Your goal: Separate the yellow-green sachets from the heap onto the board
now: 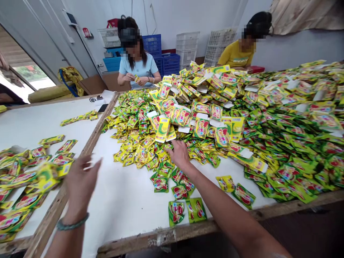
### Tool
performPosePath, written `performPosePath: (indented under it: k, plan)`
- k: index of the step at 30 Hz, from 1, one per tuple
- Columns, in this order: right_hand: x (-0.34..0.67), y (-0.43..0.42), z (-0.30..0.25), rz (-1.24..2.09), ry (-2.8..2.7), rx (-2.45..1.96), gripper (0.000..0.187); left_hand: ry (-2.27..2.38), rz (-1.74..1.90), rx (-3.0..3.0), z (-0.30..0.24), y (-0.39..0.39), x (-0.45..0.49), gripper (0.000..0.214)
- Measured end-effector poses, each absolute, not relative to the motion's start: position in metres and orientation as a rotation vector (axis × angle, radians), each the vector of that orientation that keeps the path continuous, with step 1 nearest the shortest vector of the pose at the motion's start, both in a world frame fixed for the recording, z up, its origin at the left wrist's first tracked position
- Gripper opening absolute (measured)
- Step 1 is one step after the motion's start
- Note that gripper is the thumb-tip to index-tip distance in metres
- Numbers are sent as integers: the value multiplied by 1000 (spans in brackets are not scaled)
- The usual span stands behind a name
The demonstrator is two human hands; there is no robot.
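Note:
My left hand (84,179), a green bangle (72,223) at its wrist, is raised over the wooden divider. It is slightly blurred, with fingers apart and nothing in them. Just left of it, a blurred yellow small box (47,176) is above the heap of filled boxes (20,200). My right hand (179,154) reaches to the front of the big pile, thumb and fingers apart. Its fingertips are by the lower edge of an empty yellow carton (162,129) and the small candy sachets (142,152); whether they touch is unclear. Several green watermelon-print sachets (179,192) lie below that wrist.
A wooden strip (92,141) divides the white tabletop (120,204). Green sachets (292,143) are heaped at right, with cartons (199,87) on top. A phone (103,108) lies beyond the strip. Two people (139,68) sit across the table; crates (170,62) stand behind them.

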State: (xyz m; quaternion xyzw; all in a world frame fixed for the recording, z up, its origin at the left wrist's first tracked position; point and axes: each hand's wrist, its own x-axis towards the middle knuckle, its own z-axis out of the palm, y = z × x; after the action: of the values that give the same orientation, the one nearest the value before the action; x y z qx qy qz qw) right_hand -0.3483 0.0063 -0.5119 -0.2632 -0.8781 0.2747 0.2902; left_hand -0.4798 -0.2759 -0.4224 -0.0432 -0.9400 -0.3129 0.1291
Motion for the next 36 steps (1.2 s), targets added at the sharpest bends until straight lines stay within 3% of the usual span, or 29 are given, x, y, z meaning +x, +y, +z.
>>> performPosePath:
  k: [3,9,15,20,25,28,34,36]
  plan:
    - [-355,1,-513,652,-2470,-674,19,-2949,-990,-606,-448,-222,-445,30]
    - [-330,-2,-516,774,-2464,-631,6,-2804,-580,-1332,-487,-173,-413,21]
    - [-316,-6,-516,993,-2269,-681,11,-2741,-620,-1154,-481,-169,-412,21]
    - [-316,-3,-518,1097,-2244,-710,22,-2896,-434,-1035,-482,-129,-406,34]
    - [-315,7,-525,1278,-2184,-729,22,-2932,-451,-1179,-490,-106,-411,23]
    - [-314,10,-521,1540,-2014,-733,22,-2940,-815,-1126,-488,-116,-416,11]
    - [-313,-3,-506,2020,-1574,-595,25,-2687,-2579,-546,-487,-143,-404,27]
    - [-314,-9,-507,2043,-1553,-580,29,-2504,-2919,-408,-488,-147,-397,31]
